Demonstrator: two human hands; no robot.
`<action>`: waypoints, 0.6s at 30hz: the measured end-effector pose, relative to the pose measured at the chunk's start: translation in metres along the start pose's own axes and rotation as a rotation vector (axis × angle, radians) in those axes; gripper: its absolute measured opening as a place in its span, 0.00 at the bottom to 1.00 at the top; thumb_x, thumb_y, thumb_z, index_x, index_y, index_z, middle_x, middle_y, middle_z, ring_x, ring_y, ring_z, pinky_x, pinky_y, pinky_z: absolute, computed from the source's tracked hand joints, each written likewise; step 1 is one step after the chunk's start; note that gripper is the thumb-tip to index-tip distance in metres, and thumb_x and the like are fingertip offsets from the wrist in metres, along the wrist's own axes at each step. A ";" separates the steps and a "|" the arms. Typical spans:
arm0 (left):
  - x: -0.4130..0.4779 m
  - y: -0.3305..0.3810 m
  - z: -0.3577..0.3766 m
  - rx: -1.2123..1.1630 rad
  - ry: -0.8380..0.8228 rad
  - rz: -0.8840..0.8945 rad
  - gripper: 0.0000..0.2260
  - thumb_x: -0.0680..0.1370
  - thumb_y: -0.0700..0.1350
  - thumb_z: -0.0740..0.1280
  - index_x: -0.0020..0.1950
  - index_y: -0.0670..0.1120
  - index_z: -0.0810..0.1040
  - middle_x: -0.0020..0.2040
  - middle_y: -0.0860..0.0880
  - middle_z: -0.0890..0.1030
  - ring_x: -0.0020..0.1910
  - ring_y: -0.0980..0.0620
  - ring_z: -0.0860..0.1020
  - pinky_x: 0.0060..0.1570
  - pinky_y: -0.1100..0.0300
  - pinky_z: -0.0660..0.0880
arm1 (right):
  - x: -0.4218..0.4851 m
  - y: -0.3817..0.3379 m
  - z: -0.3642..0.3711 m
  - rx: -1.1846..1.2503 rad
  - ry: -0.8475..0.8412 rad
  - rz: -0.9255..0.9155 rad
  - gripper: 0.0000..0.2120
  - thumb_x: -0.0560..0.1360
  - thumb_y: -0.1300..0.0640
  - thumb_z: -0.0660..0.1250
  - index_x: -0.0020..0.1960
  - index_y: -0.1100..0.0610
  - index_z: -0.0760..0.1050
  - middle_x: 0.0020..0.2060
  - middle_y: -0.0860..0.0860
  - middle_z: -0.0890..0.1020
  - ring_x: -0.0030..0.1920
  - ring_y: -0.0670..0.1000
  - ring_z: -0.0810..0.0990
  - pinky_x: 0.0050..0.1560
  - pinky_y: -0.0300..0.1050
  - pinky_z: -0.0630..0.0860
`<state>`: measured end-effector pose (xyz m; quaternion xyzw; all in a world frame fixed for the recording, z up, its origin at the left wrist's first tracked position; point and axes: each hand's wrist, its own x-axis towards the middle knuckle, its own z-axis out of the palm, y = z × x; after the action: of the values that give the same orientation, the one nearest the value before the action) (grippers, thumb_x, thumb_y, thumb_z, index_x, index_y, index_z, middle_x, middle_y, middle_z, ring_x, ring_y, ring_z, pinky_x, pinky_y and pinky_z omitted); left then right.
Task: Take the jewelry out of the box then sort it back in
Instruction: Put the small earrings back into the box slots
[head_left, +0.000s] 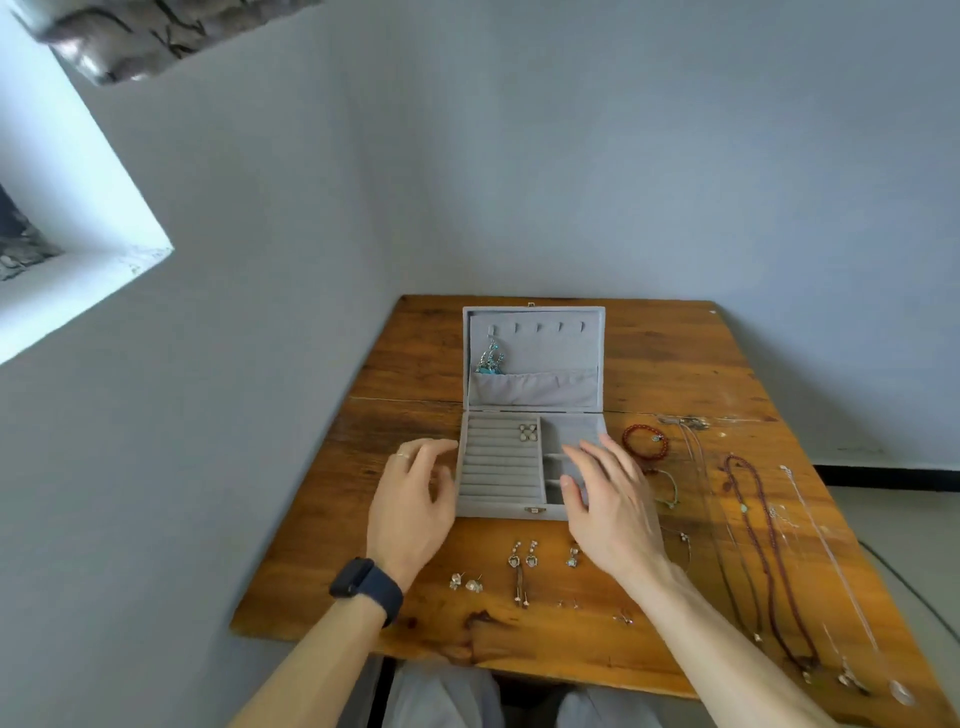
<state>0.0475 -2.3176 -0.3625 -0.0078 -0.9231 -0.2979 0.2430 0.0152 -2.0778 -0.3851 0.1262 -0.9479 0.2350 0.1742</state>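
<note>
Just left of the jewelry box (498, 512), left hand (415, 501) hovers relaxed, empty — right hand (608, 501), fingers spread, empty, hides its right compartments.

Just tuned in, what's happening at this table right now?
A person is at a wooden table with an open grey jewelry box. Both hands are open and hold nothing: the left hand is at the box's left edge, the right hand over its right compartments. Most jewelry lies out on the table: earrings in front, a red bracelet and necklaces to the right. A turquoise piece hangs in the lid, and one small piece sits on the ring rolls.
</note>
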 end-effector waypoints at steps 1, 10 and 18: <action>-0.013 -0.008 -0.003 0.029 0.023 -0.030 0.16 0.78 0.41 0.67 0.65 0.53 0.77 0.63 0.55 0.76 0.60 0.58 0.74 0.55 0.65 0.72 | -0.006 -0.002 -0.002 0.022 0.081 -0.005 0.16 0.78 0.55 0.69 0.65 0.56 0.78 0.62 0.51 0.81 0.70 0.53 0.71 0.70 0.51 0.68; -0.059 -0.049 -0.002 0.402 -0.373 -0.277 0.27 0.83 0.59 0.44 0.82 0.54 0.48 0.82 0.52 0.48 0.81 0.51 0.45 0.78 0.46 0.43 | -0.056 -0.037 -0.003 -0.076 -0.003 0.058 0.10 0.75 0.47 0.71 0.54 0.47 0.83 0.50 0.43 0.84 0.53 0.50 0.76 0.47 0.46 0.74; -0.060 -0.049 0.000 0.385 -0.346 -0.291 0.27 0.82 0.59 0.45 0.82 0.54 0.52 0.82 0.52 0.50 0.81 0.51 0.46 0.78 0.45 0.44 | -0.057 -0.049 0.005 -0.193 -0.111 0.214 0.13 0.75 0.38 0.67 0.55 0.42 0.83 0.52 0.41 0.82 0.56 0.49 0.73 0.50 0.47 0.67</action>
<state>0.0925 -2.3504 -0.4163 0.1202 -0.9818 -0.1433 0.0337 0.0816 -2.1135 -0.3914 0.0199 -0.9823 0.1527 0.1070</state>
